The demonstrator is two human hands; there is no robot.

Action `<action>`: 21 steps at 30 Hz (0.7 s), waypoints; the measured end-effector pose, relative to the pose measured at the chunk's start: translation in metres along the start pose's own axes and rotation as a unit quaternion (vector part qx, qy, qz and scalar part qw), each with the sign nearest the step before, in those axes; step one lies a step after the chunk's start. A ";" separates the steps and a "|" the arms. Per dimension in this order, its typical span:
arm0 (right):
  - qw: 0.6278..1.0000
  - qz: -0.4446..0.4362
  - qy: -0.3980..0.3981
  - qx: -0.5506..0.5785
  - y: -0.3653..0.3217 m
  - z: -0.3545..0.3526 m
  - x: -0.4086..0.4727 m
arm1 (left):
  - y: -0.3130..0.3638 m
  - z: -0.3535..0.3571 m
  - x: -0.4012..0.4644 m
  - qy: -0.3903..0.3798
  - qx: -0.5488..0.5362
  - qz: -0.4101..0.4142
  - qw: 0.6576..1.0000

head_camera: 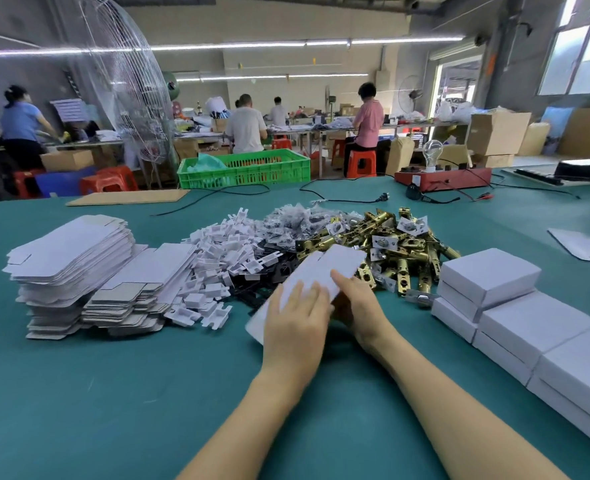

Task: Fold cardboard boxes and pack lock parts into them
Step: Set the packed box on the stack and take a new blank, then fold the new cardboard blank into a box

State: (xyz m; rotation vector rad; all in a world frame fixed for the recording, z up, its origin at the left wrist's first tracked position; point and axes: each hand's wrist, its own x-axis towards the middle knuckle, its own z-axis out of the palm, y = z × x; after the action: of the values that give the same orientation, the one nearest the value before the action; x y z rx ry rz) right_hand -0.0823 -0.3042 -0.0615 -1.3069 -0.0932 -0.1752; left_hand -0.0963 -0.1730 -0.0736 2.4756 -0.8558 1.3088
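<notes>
A flat white box blank (324, 268) is held tilted just above the green table (120, 393), in front of me. My left hand (295, 322) lies over its near end with the fingers spread on top. My right hand (355, 301) grips its right edge, thumb on the upper face. Behind it lies a heap of brass latch parts (395, 247), a heap of white plastic inserts (222, 251), black plates (281, 268) and small bagged parts (290, 220). Stacks of flat box blanks (75, 271) stand at the left.
Closed white boxes (515, 306) are stacked in rows at the right. One loose blank (580, 247) lies at the far right. A red tester with a bulb (442, 176), cables and a green crate (245, 168) sit at the back edge. Several people work at far benches.
</notes>
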 end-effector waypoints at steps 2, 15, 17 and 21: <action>0.999 -0.001 0.032 0.016 0.002 -0.003 0.002 | -0.002 0.001 -0.008 -0.057 -0.103 0.017 0.993; 0.980 0.061 0.070 0.174 -0.001 -0.018 0.004 | -0.025 -0.011 -0.005 -0.171 -0.481 -0.363 0.780; 0.979 0.068 0.056 0.185 -0.001 -0.019 0.005 | -0.024 -0.010 -0.005 -0.160 -0.485 -0.371 0.776; 0.971 0.109 0.001 0.211 0.000 -0.017 0.004 | -0.024 -0.006 -0.006 -0.134 -0.473 -0.385 0.781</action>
State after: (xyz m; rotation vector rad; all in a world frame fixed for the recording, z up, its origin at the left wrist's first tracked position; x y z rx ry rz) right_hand -0.0791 -0.3206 -0.0649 -0.8834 0.0154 0.0323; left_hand -0.0887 -0.1486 -0.0726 1.7921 -0.2940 0.1291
